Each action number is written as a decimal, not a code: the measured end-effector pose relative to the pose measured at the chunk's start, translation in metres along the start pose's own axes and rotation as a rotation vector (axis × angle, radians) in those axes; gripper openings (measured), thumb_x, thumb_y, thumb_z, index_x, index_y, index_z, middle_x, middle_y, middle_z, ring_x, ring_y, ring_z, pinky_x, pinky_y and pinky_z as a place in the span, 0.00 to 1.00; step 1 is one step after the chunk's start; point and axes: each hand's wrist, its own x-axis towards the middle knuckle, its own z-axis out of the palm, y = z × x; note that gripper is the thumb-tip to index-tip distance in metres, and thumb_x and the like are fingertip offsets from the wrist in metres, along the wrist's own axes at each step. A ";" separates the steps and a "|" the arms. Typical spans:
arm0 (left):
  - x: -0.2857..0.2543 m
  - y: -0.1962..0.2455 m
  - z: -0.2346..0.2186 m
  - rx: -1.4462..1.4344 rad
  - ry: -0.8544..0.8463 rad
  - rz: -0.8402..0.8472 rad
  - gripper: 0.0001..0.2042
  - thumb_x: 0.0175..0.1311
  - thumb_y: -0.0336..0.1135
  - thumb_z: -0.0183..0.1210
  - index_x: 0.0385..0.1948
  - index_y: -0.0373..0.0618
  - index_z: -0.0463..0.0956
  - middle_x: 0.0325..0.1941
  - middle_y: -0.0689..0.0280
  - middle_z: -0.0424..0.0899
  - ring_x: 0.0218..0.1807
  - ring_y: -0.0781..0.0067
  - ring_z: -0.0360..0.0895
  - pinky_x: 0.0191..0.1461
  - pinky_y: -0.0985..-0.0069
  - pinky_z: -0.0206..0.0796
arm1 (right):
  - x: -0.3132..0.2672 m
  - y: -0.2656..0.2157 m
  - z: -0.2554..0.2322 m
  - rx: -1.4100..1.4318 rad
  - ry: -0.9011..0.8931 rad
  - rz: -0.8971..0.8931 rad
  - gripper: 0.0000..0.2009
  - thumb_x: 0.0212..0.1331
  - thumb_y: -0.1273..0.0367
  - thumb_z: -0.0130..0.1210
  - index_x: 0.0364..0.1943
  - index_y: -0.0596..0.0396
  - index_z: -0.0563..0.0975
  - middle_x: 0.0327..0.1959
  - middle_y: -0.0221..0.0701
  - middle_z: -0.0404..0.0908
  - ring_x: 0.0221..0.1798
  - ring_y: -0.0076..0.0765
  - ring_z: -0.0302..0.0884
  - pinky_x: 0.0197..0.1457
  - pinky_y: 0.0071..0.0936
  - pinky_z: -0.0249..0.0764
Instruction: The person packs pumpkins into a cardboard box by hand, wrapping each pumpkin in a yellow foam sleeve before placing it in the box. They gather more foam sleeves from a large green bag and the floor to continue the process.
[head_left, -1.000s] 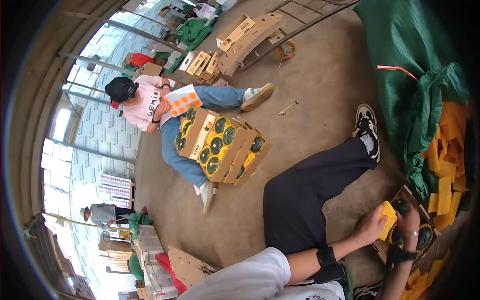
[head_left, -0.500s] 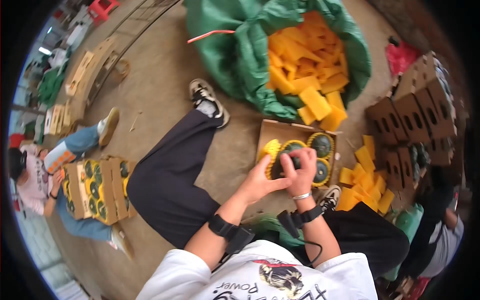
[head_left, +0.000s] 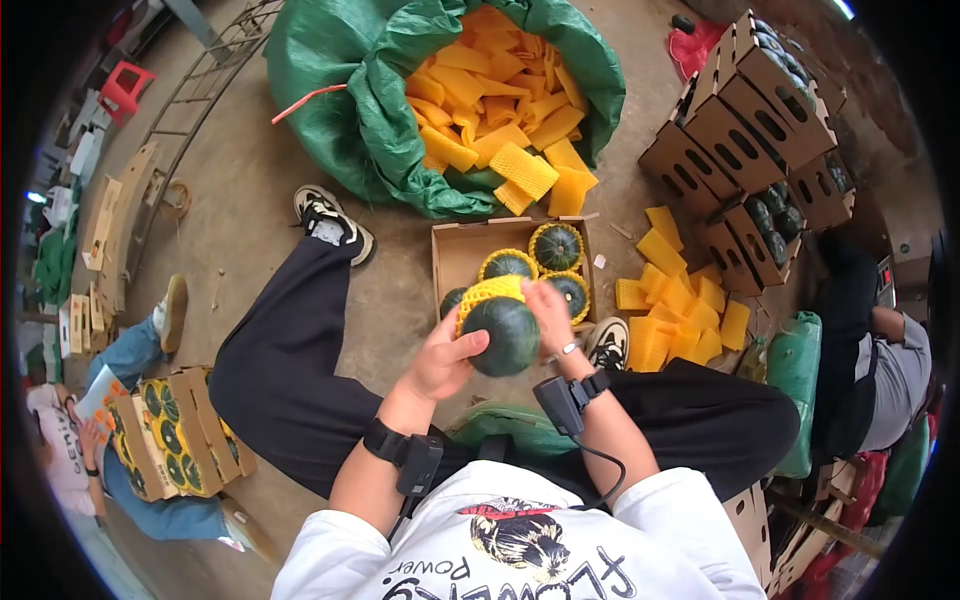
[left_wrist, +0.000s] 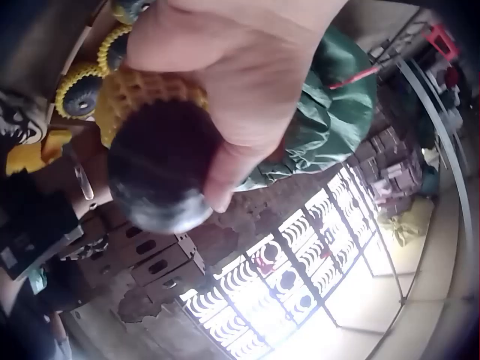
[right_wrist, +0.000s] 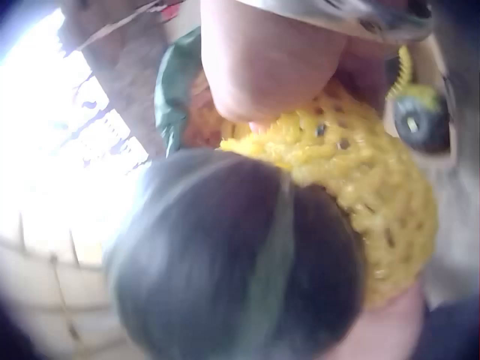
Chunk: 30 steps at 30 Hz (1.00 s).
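A dark green squash (head_left: 505,338) is held up in front of my chest, with a yellow foam net sleeve (head_left: 488,291) covering its far end. My left hand (head_left: 440,362) grips squash and sleeve from the left side, its thumb lying across the bare skin of the squash in the left wrist view. At the sleeve's right edge, my right hand (head_left: 547,318) pinches the foam net; its fingertips are partly hidden in the right wrist view. Behind the hands sits an open cardboard box (head_left: 460,250) holding several netted squashes (head_left: 556,247).
Beyond the box, a green sack (head_left: 375,160) spills yellow foam sleeves (head_left: 525,172). More sleeves (head_left: 680,318) lie on the floor to the right, near stacked cartons (head_left: 735,145). Another person (head_left: 60,435) sits at left beside filled boxes (head_left: 165,440); someone else (head_left: 890,385) is at right.
The head view has swung right, bringing sack and box to the centre. My hands have come back from over the box toward my body, with the sleeved squash raised between them.
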 end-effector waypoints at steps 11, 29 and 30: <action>0.021 -0.038 -0.028 1.200 0.504 0.027 0.43 0.42 0.42 0.71 0.62 0.42 0.56 0.63 0.48 0.59 0.63 0.52 0.61 0.64 0.60 0.57 | -0.002 0.032 -0.003 0.973 -0.324 0.474 0.24 0.68 0.55 0.36 0.57 0.60 0.67 0.54 0.38 0.74 0.55 0.38 0.73 0.60 0.36 0.68; 0.163 -0.038 -0.146 2.161 0.406 0.206 0.33 0.32 0.37 0.70 0.50 0.56 0.69 0.54 0.59 0.63 0.59 0.54 0.58 0.62 0.57 0.50 | 0.100 0.090 -0.013 -1.396 -0.148 -0.380 0.17 0.46 0.63 0.56 0.44 0.37 0.75 0.61 0.36 0.63 0.68 0.51 0.50 0.65 0.63 0.43; 0.166 -0.045 -0.147 2.123 0.456 0.208 0.34 0.33 0.37 0.70 0.51 0.55 0.68 0.55 0.58 0.62 0.59 0.53 0.57 0.62 0.56 0.49 | 0.102 0.097 -0.011 -1.369 -0.079 -0.430 0.16 0.46 0.63 0.57 0.42 0.39 0.75 0.59 0.35 0.65 0.67 0.51 0.51 0.65 0.62 0.44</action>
